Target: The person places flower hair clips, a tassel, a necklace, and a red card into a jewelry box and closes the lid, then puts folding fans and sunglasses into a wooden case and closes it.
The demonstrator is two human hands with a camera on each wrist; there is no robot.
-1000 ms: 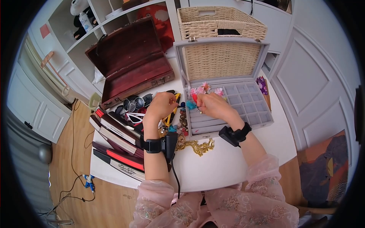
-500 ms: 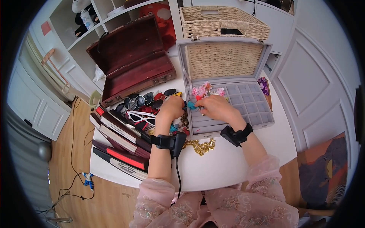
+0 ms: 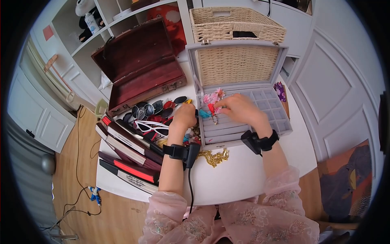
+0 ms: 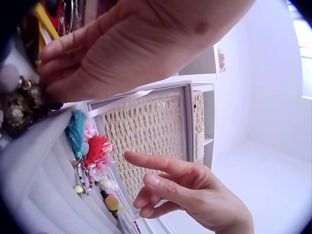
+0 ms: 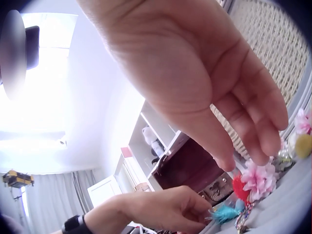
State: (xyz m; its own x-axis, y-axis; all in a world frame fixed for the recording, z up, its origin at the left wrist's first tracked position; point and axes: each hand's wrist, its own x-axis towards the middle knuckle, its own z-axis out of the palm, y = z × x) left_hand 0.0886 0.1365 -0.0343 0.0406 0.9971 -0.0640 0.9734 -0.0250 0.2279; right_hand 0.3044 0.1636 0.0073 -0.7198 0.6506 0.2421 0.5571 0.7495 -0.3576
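My left hand (image 3: 185,117) reaches down into a pile of trinkets beside the grey jewelry box (image 3: 227,143). In the left wrist view its fingertips are right at some bronze-coloured beaded jewelry (image 4: 22,105); whether they pinch a piece I cannot tell. Over the box hovers my right hand (image 3: 240,109), fingers parted and nothing between them. Below it, a teal tassel (image 4: 75,134) and a red tassel (image 4: 99,147) lie in the left compartment, with a small beaded strand (image 4: 83,176) by them. Pink flower ornaments (image 5: 260,179) lie alongside.
Left of the box are sunglasses (image 3: 149,108), white-framed glasses (image 3: 152,127) and a row of books (image 3: 130,142). A gold chain (image 3: 215,157) lies in front. Behind stand an open dark red suitcase (image 3: 148,87) and a woven basket (image 3: 260,30).
The left hand has moved right and down to the trinkets by the box. My right hand has drawn back rightward from the tassels, its fingers opening; the teal and red tassels lie in the box.
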